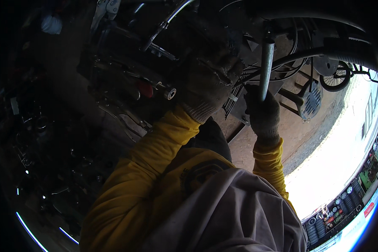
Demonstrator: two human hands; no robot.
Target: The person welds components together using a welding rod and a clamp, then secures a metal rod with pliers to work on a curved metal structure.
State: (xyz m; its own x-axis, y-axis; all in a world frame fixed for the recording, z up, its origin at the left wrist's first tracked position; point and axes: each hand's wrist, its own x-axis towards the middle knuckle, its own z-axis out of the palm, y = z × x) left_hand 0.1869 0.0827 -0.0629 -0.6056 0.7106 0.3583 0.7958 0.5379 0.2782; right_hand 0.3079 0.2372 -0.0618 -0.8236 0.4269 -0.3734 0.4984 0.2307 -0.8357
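My right hand [262, 113], in a dark work glove, is closed around the lower end of a grey metal pipe [267, 67]. The pipe stands nearly upright in the picture, its upper end beside dark metal parts. To its left, my left hand [208, 86], also gloved, has its fingers curled in deep shadow; what they hold, if anything, I cannot make out. Beside my left wrist lies a tool with a round, shiny metal end [169, 93], next to a red handle [145, 88]. Above the left hand runs a bent chrome bar [168, 23].
Several dark metal tools crowd the shadowed left side. Black cables [296, 56] loop behind the pipe. A slotted metal plate [311, 102] lies on the brown floor [250, 145] at right. A bicycle wheel [336, 77] and stacked tyres [317, 229] show further off, by the bright ground.
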